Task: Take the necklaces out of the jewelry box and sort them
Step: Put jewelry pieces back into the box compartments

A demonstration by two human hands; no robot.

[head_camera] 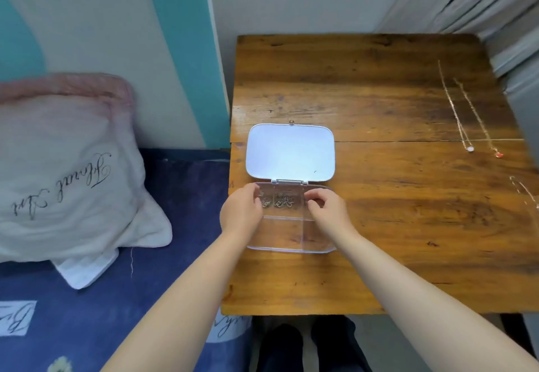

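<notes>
A clear plastic jewelry box (287, 234) lies open on the wooden table (379, 225), its white lid (290, 152) folded back flat. Tangled silver chains (281, 201) sit in its far middle compartment, with more at the far left. My left hand (240, 211) rests on the box's left far corner, fingers curled at the rim. My right hand (326, 208) reaches into the far right compartment with fingertips pinched together; what they hold is hidden. Two thin gold necklaces (458, 115) with small pendants lie stretched out side by side at the table's right.
Another chain (525, 190) lies at the right table edge. A bed with a blue cover (116, 298) and a white-pink pillow (64, 173) adjoins the table's left side. Walls stand behind and at the right.
</notes>
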